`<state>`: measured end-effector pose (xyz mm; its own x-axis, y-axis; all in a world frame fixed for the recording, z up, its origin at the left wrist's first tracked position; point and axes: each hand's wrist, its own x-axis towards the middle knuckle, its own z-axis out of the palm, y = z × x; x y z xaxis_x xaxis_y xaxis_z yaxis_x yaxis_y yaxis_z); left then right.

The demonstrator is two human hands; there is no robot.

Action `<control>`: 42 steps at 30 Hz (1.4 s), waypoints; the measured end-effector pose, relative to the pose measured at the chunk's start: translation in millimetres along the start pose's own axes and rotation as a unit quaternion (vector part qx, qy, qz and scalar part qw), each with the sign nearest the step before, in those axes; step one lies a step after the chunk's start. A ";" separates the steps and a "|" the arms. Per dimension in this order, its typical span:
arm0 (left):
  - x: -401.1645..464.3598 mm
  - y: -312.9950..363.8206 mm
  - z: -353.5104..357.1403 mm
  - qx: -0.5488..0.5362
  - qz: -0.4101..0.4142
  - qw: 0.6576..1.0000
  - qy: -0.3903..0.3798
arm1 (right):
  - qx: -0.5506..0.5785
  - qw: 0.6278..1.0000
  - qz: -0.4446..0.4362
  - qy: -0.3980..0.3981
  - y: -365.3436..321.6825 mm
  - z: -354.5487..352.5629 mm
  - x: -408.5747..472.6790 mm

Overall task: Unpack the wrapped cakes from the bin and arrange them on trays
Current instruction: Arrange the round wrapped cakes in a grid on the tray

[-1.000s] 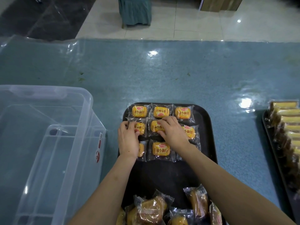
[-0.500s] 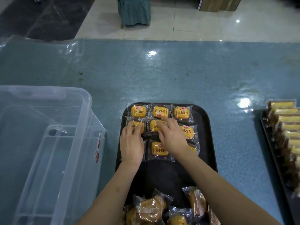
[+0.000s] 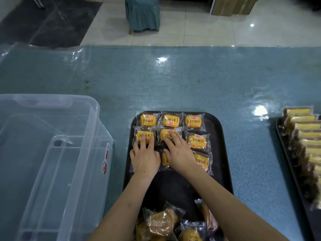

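A black tray (image 3: pixel 218 153) in front of me carries rows of small yellow wrapped cakes (image 3: pixel 193 121) at its far end. My left hand (image 3: pixel 145 157) lies flat with straight fingers pressing on the left cake of the middle row (image 3: pixel 142 134). My right hand (image 3: pixel 178 153) lies flat too, its fingers on the middle cake of that row (image 3: pixel 165 133) and its palm over a cake in the near row. A loose pile of wrapped cakes (image 3: pixel 163 221) sits at the tray's near end. The clear plastic bin (image 3: pixel 52 153) stands on the left.
A second dark tray (image 3: pixel 284 153) packed with wrapped yellow-and-brown cake slices (image 3: pixel 305 134) sits at the right edge. The table has a blue-grey top (image 3: pixel 191 84) under glossy film. Beyond its far edge are floor tiles and a covered chair (image 3: pixel 142 13).
Both hands slid back toward me over the cakes and flattened out. The left hand moved from the tray's left edge onto the middle row's left cake.
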<state>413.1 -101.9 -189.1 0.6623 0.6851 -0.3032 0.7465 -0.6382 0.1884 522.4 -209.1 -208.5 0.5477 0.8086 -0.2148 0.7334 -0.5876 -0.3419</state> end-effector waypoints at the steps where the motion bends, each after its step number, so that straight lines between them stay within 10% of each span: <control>1: 1.4 0.1 -1.3 -0.002 0.000 1.000 0.009 | -0.001 1.000 0.000 0.009 -0.8 -0.9 0.8; 20: 17.5 -1.6 -6.8 -0.005 -0.010 0.997 -0.073 | -0.016 0.999 0.009 -0.037 1.4 0.9 8.0; 32: 8.9 27.7 -12.1 -0.034 0.094 0.995 0.031 | 0.078 0.983 0.039 0.163 62.7 -33.0 -12.3; 42: 6.5 57.3 -4.7 -0.015 0.147 0.989 -0.011 | 0.040 0.993 0.084 0.075 104.0 -36.3 -19.9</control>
<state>460.4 -132.4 -175.9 0.8493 0.4644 -0.2510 0.5243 -0.7977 0.2980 602.4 -287.3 -206.6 0.7178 0.6825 -0.1379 0.5960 -0.7046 -0.3851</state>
